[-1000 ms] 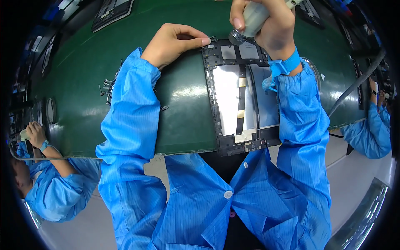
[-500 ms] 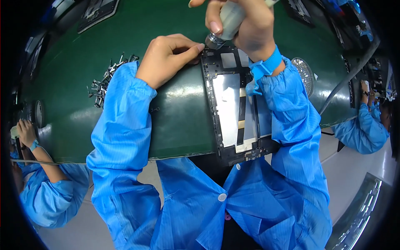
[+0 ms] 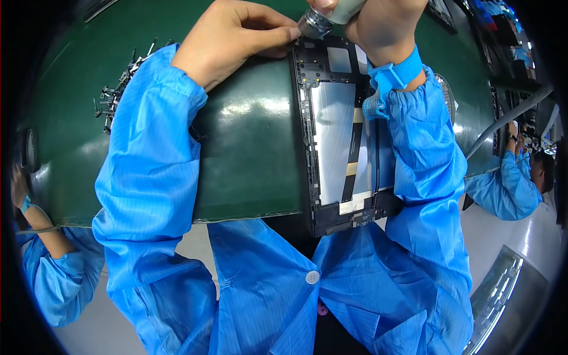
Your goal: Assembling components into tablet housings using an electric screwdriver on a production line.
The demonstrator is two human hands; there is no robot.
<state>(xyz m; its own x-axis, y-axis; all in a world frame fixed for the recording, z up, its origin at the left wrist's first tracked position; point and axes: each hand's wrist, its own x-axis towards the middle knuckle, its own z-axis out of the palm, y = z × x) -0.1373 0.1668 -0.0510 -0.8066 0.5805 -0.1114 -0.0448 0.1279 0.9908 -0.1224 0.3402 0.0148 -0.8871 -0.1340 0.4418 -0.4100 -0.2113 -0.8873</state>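
Observation:
An opened tablet (image 3: 337, 142) with a black frame, silver plates and a dark ribbon cable lies lengthwise before me, its near end jutting past the table edge. My right hand (image 3: 387, 26) is closed round a pale electric screwdriver (image 3: 315, 25) whose metal collar is tilted at the tablet's far left corner. The tool's tip is hidden, and its upper part runs out of view. My left hand (image 3: 236, 35) pinches thumb and fingers together right at that corner, beside the collar. What lies between those fingertips cannot be made out.
Small metal-and-black parts (image 3: 112, 97) lie heaped on the green table (image 3: 248, 160) left of my left forearm. A round clear dish (image 3: 445, 94) sits beyond my right sleeve. A grey cable (image 3: 509, 121) hangs at right. Co-workers in blue sleeves are at both sides.
The view has shifted, so the hands, screwdriver and tablet's far end sit higher in the picture. Both hands stay at the tablet's far left corner, with the grips unchanged.

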